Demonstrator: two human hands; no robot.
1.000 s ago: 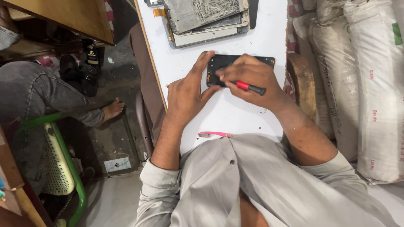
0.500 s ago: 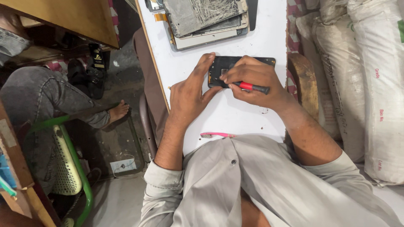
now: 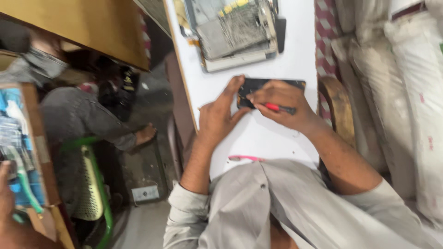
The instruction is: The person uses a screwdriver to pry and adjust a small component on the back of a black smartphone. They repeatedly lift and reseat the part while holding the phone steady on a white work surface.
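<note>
Right grip: right hand [image 3: 282, 105] is closed around a red-handled screwdriver [image 3: 279, 108], fingers clamped on the shaft, tip pointing toward 9 o'clock onto the dark device.
Left grip: left hand [image 3: 220, 116] is spread, not closed on anything; thumb and forefinger press the 9 o'clock edge of the device to steady it.
Device: a flat black phone-like panel [image 3: 272, 85] lies on the white table [image 3: 295, 50], at 12 o'clock from the person's chest and partly hidden under both hands.
Behind it: a stack of opened grey device casings [image 3: 236, 34] sits at 12 o'clock from the panel, near but apart.
Near edge: a thin pink tool [image 3: 247, 158] lies on the table at 6 o'clock from the hands, just above the grey shirt [image 3: 295, 207].
Left side: another person's hand [image 3: 146, 133] reaches to the floor at 9 o'clock, well apart; a green-framed chair [image 3: 94, 193] stands below it.
Right side: white sacks [image 3: 406, 101] at 3 o'clock.
Risk: the tip could skid off and scratch the panel if the left-hand press eases, since only fingertips hold it.
Risk: blur hides the contact point; whether the tip is seated cannot be told.
</note>
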